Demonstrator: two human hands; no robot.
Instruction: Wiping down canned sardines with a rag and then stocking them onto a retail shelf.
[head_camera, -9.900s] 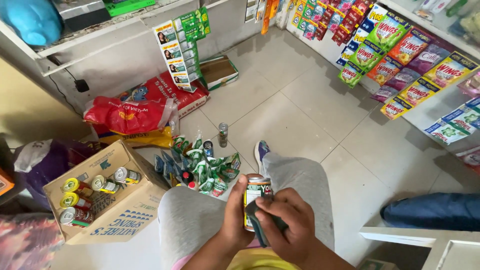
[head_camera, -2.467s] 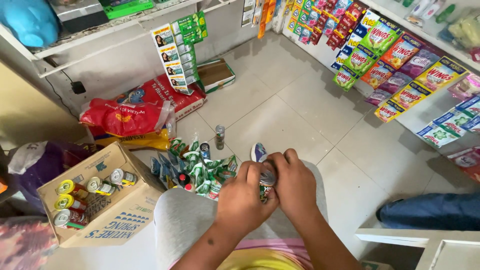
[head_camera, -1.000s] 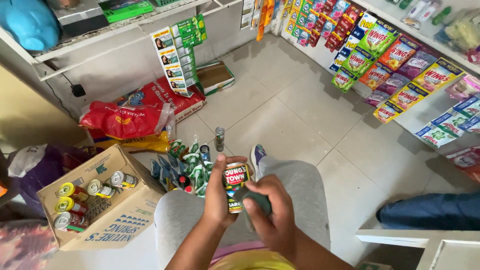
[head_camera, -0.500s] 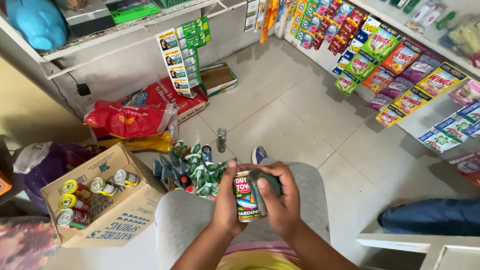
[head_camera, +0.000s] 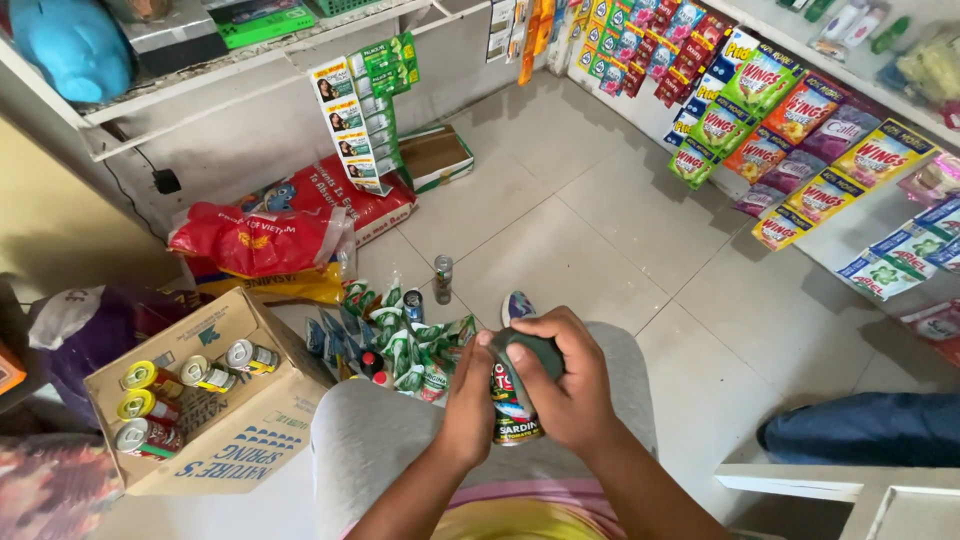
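A stiff, likely heavy, slippery can (head_camera: 515, 405) is held above the lap, clasped by the left hand (head_camera: 470, 395) and right hand (head_camera: 565, 385), best gripped round its sides.

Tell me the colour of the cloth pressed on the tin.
Dark green cloth, seen in the head view.

glossy metal can (head_camera: 515, 405), matt cardboard box (head_camera: 215, 400)
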